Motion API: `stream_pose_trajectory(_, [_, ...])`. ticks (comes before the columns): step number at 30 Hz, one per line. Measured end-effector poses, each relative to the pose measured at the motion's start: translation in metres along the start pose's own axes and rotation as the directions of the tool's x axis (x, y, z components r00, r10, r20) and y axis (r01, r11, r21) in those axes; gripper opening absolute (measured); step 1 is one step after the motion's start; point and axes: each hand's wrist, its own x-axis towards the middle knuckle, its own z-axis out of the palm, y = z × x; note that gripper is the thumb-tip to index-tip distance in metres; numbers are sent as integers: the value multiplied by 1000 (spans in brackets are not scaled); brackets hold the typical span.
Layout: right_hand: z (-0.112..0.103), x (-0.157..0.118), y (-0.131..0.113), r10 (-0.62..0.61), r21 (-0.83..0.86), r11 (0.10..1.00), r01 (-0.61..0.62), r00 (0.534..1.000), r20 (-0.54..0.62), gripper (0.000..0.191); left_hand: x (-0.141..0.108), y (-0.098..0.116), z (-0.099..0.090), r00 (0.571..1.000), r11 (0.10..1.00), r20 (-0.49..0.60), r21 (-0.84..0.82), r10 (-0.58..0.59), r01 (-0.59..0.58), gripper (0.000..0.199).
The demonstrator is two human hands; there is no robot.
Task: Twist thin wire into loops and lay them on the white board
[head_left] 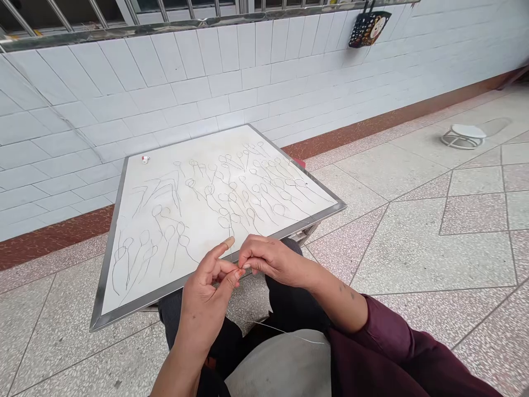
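My left hand (212, 292) and my right hand (268, 259) meet at the near edge of the white table (198, 231). Both pinch a thin wire (281, 331), whose pale tail trails down over my lap to the right. The left index finger, with a tan covering on its tip, points up and away from the pinch. Where the fingertips touch, the wire is mostly hidden. Many thin looped wires (279, 209) lie spread over the tabletop, in a dense group at the right and a looser one at the left.
A small red and white object (145, 159) lies at the table's far left corner. The metal-edged table stands by a white tiled wall (185, 99). A dark patterned bag (369, 28) hangs on the window bars, and a low white stool (463, 135) is on the floor at right.
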Motion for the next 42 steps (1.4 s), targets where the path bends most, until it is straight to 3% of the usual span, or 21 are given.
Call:
stream_pose_trajectory(9, [7,-4,1,138,40,990,-133,980,-143,11,-2,-4,-1,997,988,16,-131,-75,76,54])
stream_pose_trajectory(14, [3,-4,5,89,16,996,-88,951,-298,11,-3,-8,-7,992,981,-65,-171,-107,95,57])
stream_pose_trajectory(20, [3,2,-2,-151,-271,959,78,954,-258,19,-6,-1,-6,977,994,-188,-67,-100,89,55])
stream_pose_trajectory(23, [10,6,-6,-261,-374,913,164,939,-225,15,-9,3,-1,979,997,-186,-27,-80,76,52])
stream_pose_trajectory(28, [17,6,-7,-238,-343,928,144,938,-250,14,-13,5,1,986,998,-153,5,-66,68,48])
stream_pose_trajectory(35, [12,4,-9,-150,-239,964,117,980,-128,18,-14,6,1,990,999,-136,-6,-41,41,46])
stream_pose_trajectory(42, [21,4,-10,-187,-310,944,108,954,-235,20,-14,8,2,993,998,-100,-27,-58,55,47])
